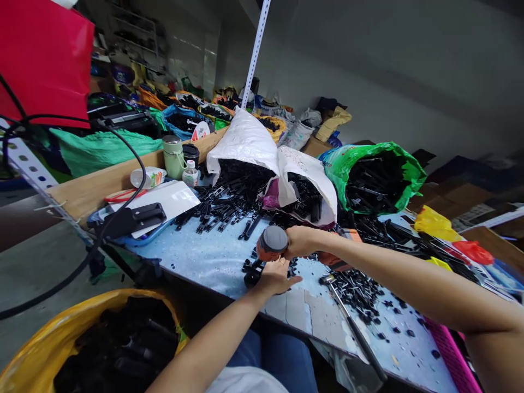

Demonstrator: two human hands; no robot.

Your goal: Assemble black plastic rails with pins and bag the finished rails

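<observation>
Carrying the work, the bench [204, 265] lies beneath the right hand [303, 242], whose fingers are clenched around a power driver [273, 240]. Black part [252, 274]: just beside the fingers of the left hand [277, 278]; their grip is hidden, cannot tell. Fastening appears in hand; next move seemingly calls for steady driver alignment. Screw-like pieces [360, 295]: right of both hands' fingers.

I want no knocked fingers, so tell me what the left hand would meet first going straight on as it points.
Most likely the power tool in the right hand, pictured just beyond the left hand. Depth is unclear in this single view; it might pass below.
</observation>
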